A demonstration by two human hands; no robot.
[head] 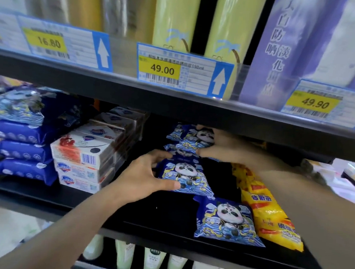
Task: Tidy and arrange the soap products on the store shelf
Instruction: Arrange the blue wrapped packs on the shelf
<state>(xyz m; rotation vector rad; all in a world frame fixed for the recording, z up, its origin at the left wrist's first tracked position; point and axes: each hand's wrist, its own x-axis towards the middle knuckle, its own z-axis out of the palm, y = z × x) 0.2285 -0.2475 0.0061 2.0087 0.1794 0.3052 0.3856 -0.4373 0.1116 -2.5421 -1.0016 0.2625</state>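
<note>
Blue panda-print soap packets lie on the black middle shelf [166,216]. My left hand [145,178] grips the near packet of a row [187,177], thumb along its front edge and fingers over its left side. Farther back, my right hand [218,147] pinches a stack of the same packets [190,138] under the upper shelf. Another panda packet [227,221] lies loose near the shelf's front edge, touched by neither hand.
Yellow soap packets [266,207] run along the right of the panda packets. White boxed soaps [85,154] are stacked at the left, with blue packs [20,153] beyond them. The upper shelf edge [175,96] with price tags hangs low overhead. Pale bottles [153,262] stand below.
</note>
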